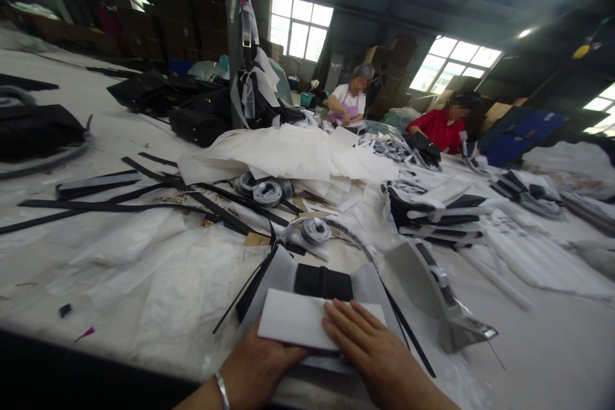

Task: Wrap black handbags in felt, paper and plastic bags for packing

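Note:
A white foam sheet (298,320) lies level over a black bag (323,282) partly wrapped in pale tissue paper (283,266). At the sheet's left end, my left hand (262,359) grips the near edge; its thumb lies along that edge and its other fingers are hidden. My right hand (369,346) rests on the right half of the sheet with its fingers stretched out flat. Behind the bag arches a plastic-wrapped handle (358,237), and a coil of wrapped strap (316,230) lies inside the arch. Thin black straps extend on both sides.
To the right stands a grey tape dispenser (444,295). Further back are stacked black pieces (437,214) and a pile of white paper sheets (278,150). Black straps (115,207) and thin plastic bags (163,288) cover the left. Two people work across the table.

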Demonstrator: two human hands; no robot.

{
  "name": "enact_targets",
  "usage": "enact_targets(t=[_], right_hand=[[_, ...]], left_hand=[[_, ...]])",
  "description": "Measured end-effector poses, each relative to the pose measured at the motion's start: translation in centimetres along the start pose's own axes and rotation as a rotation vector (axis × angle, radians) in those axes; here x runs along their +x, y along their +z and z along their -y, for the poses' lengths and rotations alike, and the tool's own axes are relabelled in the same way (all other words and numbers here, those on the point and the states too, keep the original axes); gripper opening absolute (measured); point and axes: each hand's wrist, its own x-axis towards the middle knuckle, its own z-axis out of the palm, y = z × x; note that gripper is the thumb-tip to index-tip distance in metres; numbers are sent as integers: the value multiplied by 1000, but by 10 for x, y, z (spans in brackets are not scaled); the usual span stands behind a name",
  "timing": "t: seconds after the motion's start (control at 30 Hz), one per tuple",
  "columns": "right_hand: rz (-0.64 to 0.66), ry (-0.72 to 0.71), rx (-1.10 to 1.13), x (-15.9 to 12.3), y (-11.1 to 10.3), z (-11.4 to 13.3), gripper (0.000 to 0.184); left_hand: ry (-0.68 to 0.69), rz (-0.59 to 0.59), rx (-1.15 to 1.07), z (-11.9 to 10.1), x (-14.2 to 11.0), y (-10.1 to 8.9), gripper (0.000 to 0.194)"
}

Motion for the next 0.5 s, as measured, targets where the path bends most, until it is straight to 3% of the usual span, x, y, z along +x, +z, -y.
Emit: enact_targets(t=[0.17, 0.5], right_hand=[[-1, -4, -1, -3, 3, 3, 76], [-21, 59, 43, -8, 14, 6, 61]], left_hand=[[-6, 33, -3, -1, 2, -5, 63], [44, -60, 99, 0, -1, -8, 47]])
